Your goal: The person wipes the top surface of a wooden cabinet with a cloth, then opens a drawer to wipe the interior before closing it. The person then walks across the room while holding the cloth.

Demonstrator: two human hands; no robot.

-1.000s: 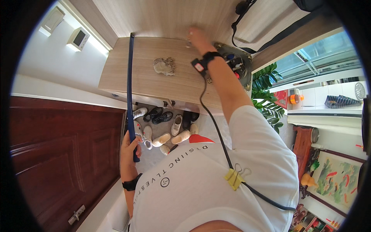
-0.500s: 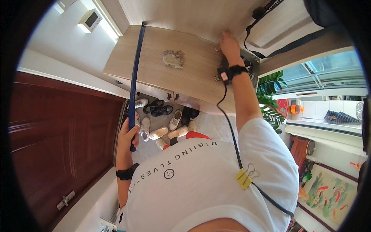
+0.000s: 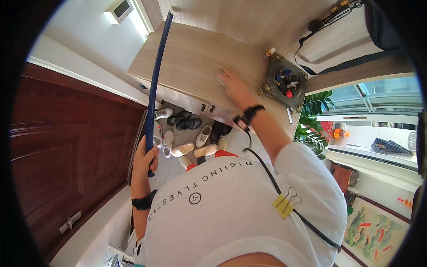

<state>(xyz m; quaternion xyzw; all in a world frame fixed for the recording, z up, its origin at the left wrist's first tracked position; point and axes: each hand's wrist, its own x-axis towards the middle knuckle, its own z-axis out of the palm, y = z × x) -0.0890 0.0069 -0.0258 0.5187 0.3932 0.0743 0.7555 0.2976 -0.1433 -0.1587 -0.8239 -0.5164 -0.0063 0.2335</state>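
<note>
Clearly, the largest thing is one brown door (image 3: 75,133), at the left side. After it comes one wooden cabinet (image 3: 200,44), which has two dark handles (image 3: 203,107) on its front. One long blue pole (image 3: 156,71) crosses before its left part; the left hand (image 3: 144,156) is closed around the lower end, and the upper end comes near the back panel (image 3: 231,22) (whether it touches there, I cannot tell). At the right end of the cabinet top stands one dark bowl (image 3: 272,71), squarish outside and round inside, and in it lie several small objects, among them one red and at least one blue. On the floor (image 3: 242,142) are at least eight shoes (image 3: 204,135), including two cream clogs (image 3: 183,149). The right hand (image 3: 235,89) is over the middle of the cabinet top, with something pale at its fingers; if this is gripped, I cannot tell. Smallest are one little bottle (image 3: 270,52) beside the bowl and one white stick (image 3: 289,115) near the cabinet's right edge.
</note>
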